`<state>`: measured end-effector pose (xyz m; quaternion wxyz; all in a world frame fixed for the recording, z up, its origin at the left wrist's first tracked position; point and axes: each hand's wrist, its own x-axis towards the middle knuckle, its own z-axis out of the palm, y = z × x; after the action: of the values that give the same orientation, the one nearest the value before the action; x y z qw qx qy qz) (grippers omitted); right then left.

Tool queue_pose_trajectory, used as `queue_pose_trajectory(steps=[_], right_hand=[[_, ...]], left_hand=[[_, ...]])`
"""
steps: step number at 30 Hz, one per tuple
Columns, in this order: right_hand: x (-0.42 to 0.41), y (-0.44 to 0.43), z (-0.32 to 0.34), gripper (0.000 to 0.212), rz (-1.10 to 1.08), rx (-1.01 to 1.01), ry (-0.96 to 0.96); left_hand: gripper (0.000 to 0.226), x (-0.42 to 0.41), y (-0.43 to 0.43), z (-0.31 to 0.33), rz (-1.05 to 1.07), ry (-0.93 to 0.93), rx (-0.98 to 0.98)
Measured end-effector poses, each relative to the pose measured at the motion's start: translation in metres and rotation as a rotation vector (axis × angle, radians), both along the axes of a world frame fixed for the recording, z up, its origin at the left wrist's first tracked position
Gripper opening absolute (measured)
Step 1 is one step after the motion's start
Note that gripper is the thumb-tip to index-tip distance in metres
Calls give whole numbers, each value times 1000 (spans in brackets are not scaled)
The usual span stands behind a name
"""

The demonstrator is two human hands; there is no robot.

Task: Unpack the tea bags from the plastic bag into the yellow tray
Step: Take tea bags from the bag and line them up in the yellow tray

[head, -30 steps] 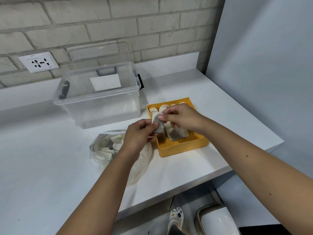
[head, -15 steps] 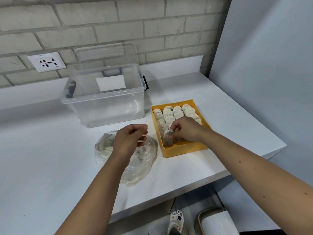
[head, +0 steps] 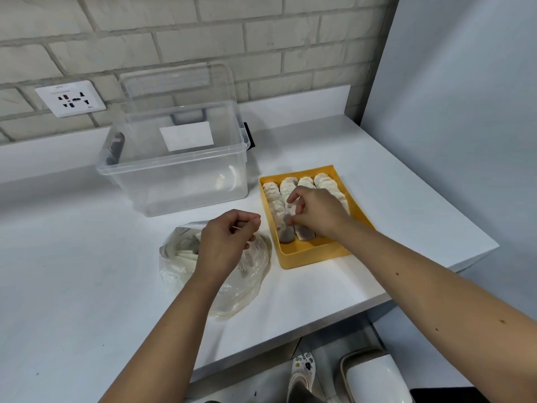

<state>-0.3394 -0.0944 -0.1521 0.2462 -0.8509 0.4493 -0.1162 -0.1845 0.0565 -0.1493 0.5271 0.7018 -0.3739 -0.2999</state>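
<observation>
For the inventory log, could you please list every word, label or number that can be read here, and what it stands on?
No text reads clearly.
Wall socket: faint print along its top edge and lower right corner, too small to read.
White label on the clear box: blank.
Shoe under the counter: charms, possibly letters, too blurred to read.
Yellow tray, tea bags, plastic bag: no print visible.
</observation>
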Motion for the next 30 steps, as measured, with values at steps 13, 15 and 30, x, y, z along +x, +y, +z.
queue_pose_trajectory(steps=[13,15,30], right_hand=[[-54,-3,5,32,67,-88,320],[-53,-6,3,33,78,-102,323],[-39,-10,-3,21,88,-83,227]], left_hand=[[38,-28,-28,-13,-62,-590,284],[38,-28,-29,-12,-63,-591,293],[37,-26,-28,-8,-69,-596,313]])
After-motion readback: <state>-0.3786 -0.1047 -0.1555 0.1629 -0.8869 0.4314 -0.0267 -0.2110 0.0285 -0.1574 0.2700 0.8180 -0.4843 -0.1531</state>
